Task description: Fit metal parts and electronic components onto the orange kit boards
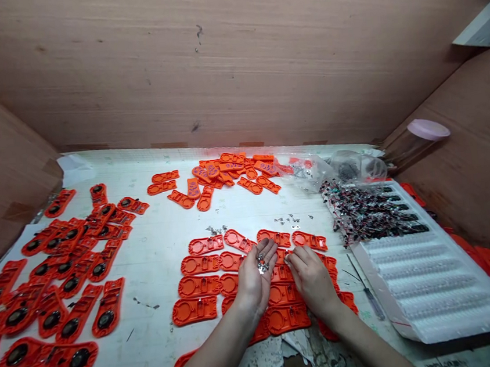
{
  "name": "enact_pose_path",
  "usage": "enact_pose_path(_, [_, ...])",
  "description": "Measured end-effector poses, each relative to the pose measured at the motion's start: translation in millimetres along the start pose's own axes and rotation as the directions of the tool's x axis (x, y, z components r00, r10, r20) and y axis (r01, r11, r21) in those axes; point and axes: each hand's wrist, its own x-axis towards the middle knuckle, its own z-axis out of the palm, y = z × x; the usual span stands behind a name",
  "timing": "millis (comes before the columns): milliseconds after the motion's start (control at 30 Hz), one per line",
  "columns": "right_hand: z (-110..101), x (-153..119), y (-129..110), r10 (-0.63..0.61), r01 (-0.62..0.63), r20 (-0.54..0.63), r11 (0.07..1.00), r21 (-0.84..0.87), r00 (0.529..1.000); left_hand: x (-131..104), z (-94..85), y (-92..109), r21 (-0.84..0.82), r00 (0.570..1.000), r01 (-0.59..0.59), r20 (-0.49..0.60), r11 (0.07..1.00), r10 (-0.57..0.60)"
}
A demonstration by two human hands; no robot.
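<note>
My left hand (255, 276) is palm up with its fingers slightly curled, cupping several small metal pieces (262, 263). Just right of it, my right hand (309, 276) is palm down over the orange plastic shells, thumb and forefinger pinched together; whatever is between the fingertips is too small to name. Rows of open orange shells (198, 309) lie beneath and around both hands. More small metal pieces (292, 219) are scattered behind the rows.
Orange shells with black round parts (106, 319) are heaped at left. Other orange pieces (205, 198) lie at the back. At right are a white ridged tray (435, 286), wired circuit parts (362, 212), a screwdriver (370, 296), clear bags (309, 171) and a pink-lidded jar (416, 145).
</note>
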Motion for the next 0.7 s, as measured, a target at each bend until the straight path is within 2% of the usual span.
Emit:
enact_pose_path(100, [-13,-1,6,0.033,-0.042,0.048,0.982,0.182,0.998,-1,-1.1,-1,0.004,1.0,-0.007,-0.001,1.0,0.007])
enact_pose_path(167, [-20,0,9,0.035,-0.048,0.063,0.975,0.217,0.997,0,-1.8,-2,0.012,1.0,-0.014,0.004,1.0,0.014])
enact_pose_path(333, [-13,6,10,-0.046,0.043,0.041,0.997,0.062,0.998,1,-1.7,-3,0.019,1.0,-0.022,0.012,1.0,0.021])
enact_pose_path(533, [3,6,5,-0.054,0.056,-0.032,0.997,0.05,0.998,1,-0.2,-4,0.035,0.999,-0.04,0.002,0.999,0.04])
enact_pose_path(633, [-1,3,4,-0.081,0.082,-0.045,0.997,0.016,0.996,0,-0.5,-4,0.049,0.999,-0.048,0.006,0.998,0.047])
enact_pose_path(700, [-8,1,7,-0.14,0.14,0.007,0.99,-0.014,0.99,0,-1.1,-5,0.057,0.999,-0.047,0.008,0.997,0.046])
